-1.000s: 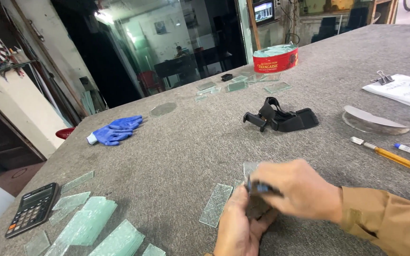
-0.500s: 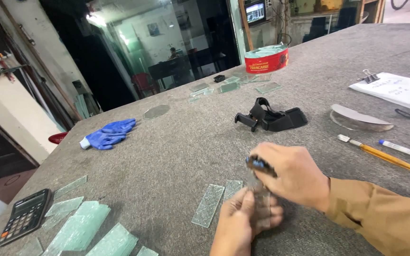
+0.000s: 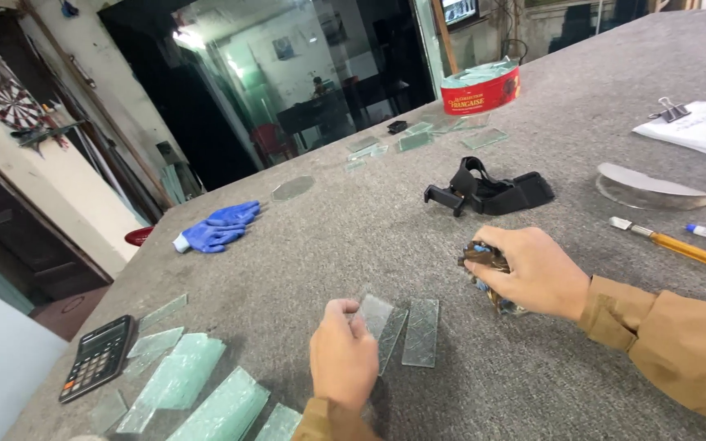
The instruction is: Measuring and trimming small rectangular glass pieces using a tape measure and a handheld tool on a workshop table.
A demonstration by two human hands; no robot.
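Holding the small clear glass strip by its near edge with the fingertips, and keeping it low over the grey bench, looks the sound way to handle such a thin piece: pinch it on the faces, away from the sharp corners, and do not let it knock the two strips lying just beside it. The left hand is knuckles-up, wrist near the bench edge, thumb and fingers closed on that strip. The right hand rests palm-down further right, its brown sleeve trailing back, fingers curled over a small dark tool with blue bits; what it is I cannot tell.
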